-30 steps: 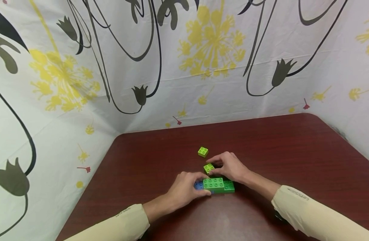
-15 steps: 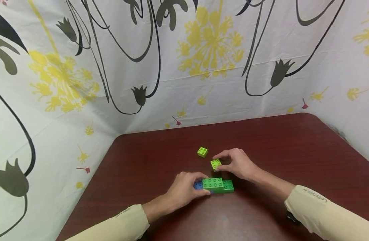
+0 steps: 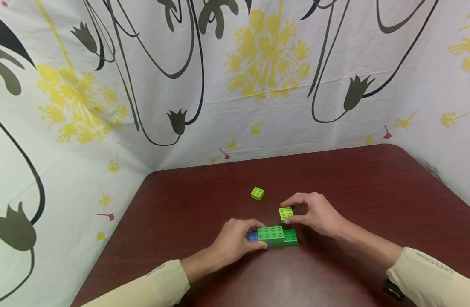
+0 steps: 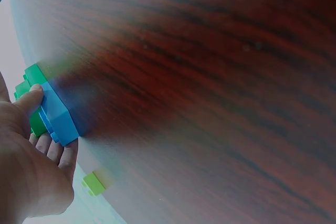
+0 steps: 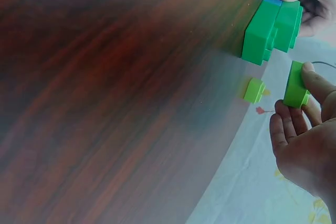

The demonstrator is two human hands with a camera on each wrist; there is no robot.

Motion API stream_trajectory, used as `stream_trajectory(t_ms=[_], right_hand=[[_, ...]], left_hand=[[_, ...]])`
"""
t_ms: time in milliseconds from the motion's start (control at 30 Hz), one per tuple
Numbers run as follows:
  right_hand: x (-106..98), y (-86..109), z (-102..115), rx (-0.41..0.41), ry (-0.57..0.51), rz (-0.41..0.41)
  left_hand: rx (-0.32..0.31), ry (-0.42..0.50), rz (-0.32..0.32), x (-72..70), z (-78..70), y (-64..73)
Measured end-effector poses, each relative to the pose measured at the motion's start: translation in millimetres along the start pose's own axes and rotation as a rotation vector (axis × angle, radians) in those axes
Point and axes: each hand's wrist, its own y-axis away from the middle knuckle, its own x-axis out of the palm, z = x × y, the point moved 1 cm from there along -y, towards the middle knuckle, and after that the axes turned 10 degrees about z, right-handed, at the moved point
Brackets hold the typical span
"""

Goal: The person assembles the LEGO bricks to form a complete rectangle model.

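My left hand (image 3: 233,239) grips the left part of a small toy-brick assembly on the table, thumb in front and fingers behind. In it a green brick (image 3: 271,233) lies on top, bridging a blue brick (image 4: 60,115) on the left and another green brick (image 3: 290,237) on the right. Just behind the assembly's right end, my right hand (image 3: 318,214) pinches a lime-green brick (image 3: 285,214) between thumb and fingers. The right wrist view shows this lime brick (image 5: 295,85) held apart from the green and blue bricks.
A second lime-green brick (image 3: 257,193) sits on the dark red-brown table (image 3: 196,196), behind the assembly. White cloth (image 3: 204,149) printed with flowers hangs along the table's back and sides.
My right hand has carried the lime-green brick to the right, from behind the middle of the assembly to behind its right end. The left hand stays in place on the bricks.
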Motion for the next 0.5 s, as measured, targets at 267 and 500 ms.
stream_trajectory(t_ms=[267,500], right_hand=[[3,13.0,1,0.028,-0.001,0.028],[5,21.1,-1,0.031,-0.040,0.056]], left_hand=[[0.001,-0.001,-0.002,-0.5,-1.0,0.8],[0.000,0.009,0.004,-0.5,-2.3,1.2]])
